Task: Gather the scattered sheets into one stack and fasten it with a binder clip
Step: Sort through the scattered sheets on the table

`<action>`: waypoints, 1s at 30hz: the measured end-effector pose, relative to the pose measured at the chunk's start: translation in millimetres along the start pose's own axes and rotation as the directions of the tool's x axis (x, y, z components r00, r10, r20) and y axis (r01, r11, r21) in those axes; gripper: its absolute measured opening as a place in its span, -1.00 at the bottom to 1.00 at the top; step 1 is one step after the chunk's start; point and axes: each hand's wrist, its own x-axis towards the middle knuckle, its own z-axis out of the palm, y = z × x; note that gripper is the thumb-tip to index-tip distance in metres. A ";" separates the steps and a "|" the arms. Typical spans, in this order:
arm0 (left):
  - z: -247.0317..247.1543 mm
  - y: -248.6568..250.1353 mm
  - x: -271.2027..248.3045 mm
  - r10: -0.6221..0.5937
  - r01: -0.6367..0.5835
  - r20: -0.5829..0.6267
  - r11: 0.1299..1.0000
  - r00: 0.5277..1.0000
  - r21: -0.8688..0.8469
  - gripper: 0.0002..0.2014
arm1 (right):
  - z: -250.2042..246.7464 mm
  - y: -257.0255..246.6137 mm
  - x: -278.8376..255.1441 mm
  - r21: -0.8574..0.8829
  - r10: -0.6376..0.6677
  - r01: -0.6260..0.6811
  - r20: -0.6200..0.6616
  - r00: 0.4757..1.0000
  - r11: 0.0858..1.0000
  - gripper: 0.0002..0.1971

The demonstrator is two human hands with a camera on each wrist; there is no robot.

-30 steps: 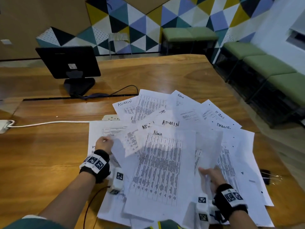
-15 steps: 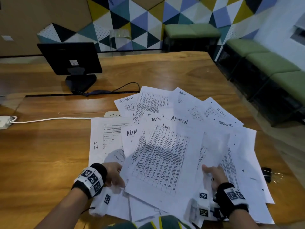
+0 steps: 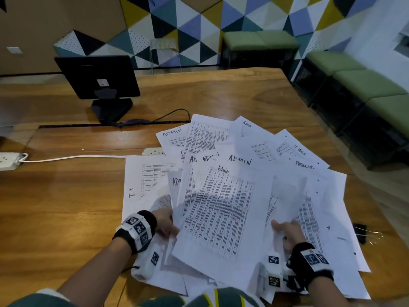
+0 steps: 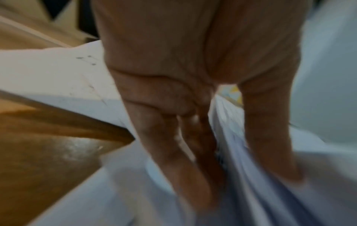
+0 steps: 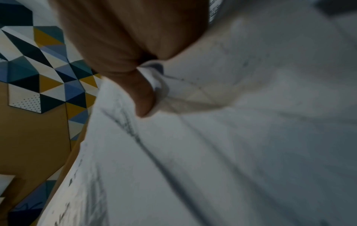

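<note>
The sheets (image 3: 221, 209) lie fanned across the wooden table (image 3: 66, 207), right of the monitor (image 3: 97, 76), several headed "ADMIN", one "IT". Both hands grasp them: left hand (image 3: 164, 222) pinching the pile's left edge, right hand (image 3: 287, 232) its right. Since a second ago the left hand has dropped nearer. The binder clip (image 3: 360, 232) sits just right of the sheets.

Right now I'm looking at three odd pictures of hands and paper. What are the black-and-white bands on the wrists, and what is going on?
No robot here: a person wears a head camera and one camera on each wrist; the bands carry tracking markers. The wide picture is the head view. The left hand and right hand each grip loose printed sheets fanned over a wooden table. The blurry close-ups come from the wrists, showing fingers and thumb pinching paper. A black binder clip waits at the right. A monitor stands behind.
</note>
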 end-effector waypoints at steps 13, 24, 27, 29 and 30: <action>-17.2 24.5 46.3 0.043 -0.247 -0.325 0.746 0.945 -0.619 0.07 | 6.5 -25.4 -12.3 -0.222 0.013 0.059 0.308 0.951 0.973 -0.81; -15.9 46.1 39.4 -0.015 -0.088 -0.323 0.949 0.946 -0.302 -0.61 | 25.9 -32.1 -0.1 -0.143 -0.039 0.090 0.324 0.945 0.986 -0.41; -42.2 38.7 27.4 0.060 -0.225 -0.312 0.819 0.948 -0.528 -0.54 | 17.6 -39.5 4.4 0.004 -0.025 0.026 0.378 0.925 1.000 -0.70; -50.0 34.8 19.3 0.076 -0.244 -0.286 0.747 0.955 -0.618 -0.40 | 14.8 -42.0 5.4 0.117 -0.049 -0.005 0.455 0.889 0.993 -0.58; -50.2 33.1 18.4 0.098 -0.245 -0.262 0.747 0.960 -0.618 -0.29 | 17.6 -43.6 3.5 0.148 -0.083 0.009 0.500 0.862 0.989 -0.36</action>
